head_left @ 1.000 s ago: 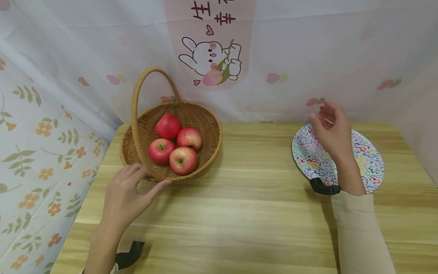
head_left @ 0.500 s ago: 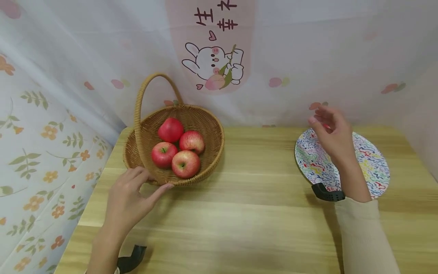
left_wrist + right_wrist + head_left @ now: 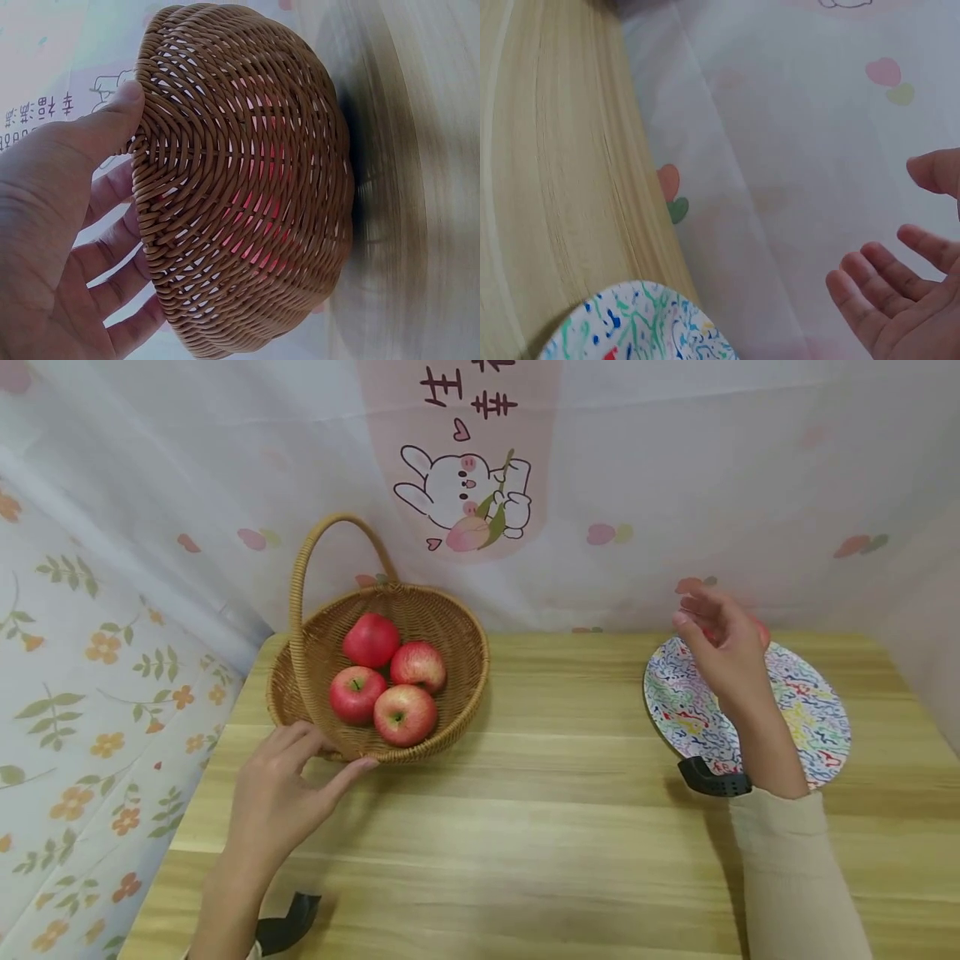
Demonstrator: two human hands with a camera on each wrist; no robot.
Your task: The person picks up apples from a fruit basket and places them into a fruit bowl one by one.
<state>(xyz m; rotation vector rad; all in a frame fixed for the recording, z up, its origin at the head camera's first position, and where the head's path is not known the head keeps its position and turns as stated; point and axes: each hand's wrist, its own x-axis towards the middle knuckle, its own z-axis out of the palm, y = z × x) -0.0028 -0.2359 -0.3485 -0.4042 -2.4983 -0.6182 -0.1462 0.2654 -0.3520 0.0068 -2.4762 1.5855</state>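
Note:
My left hand (image 3: 273, 793) holds the near rim of a wicker basket (image 3: 465, 685), close to the foot of its tall handle. In the left wrist view, the thumb (image 3: 120, 109) lies at the rim and the other fingers reach behind it. Several red apples (image 3: 405, 714) sit together in the basket. At the right, my right hand (image 3: 731, 652) is over a round plate (image 3: 813, 718) with a multicoloured squiggle pattern. Its fingers are loosely bent, with no object between them in the right wrist view. Something red and rounded (image 3: 762, 633) shows behind this hand, mostly hidden.
A pale wooden table (image 3: 525, 843) carries the basket and plate. Behind it hangs a white curtain (image 3: 637, 460) with a rabbit print, and a floral cloth (image 3: 97, 710) hangs along the left side. Black wrist mounts (image 3: 712, 779) show at both wrists.
The whole head view shifts slightly. More of the red thing now shows to the right of my right hand. The left hand keeps its hold on the basket, and the apples in it stay put.

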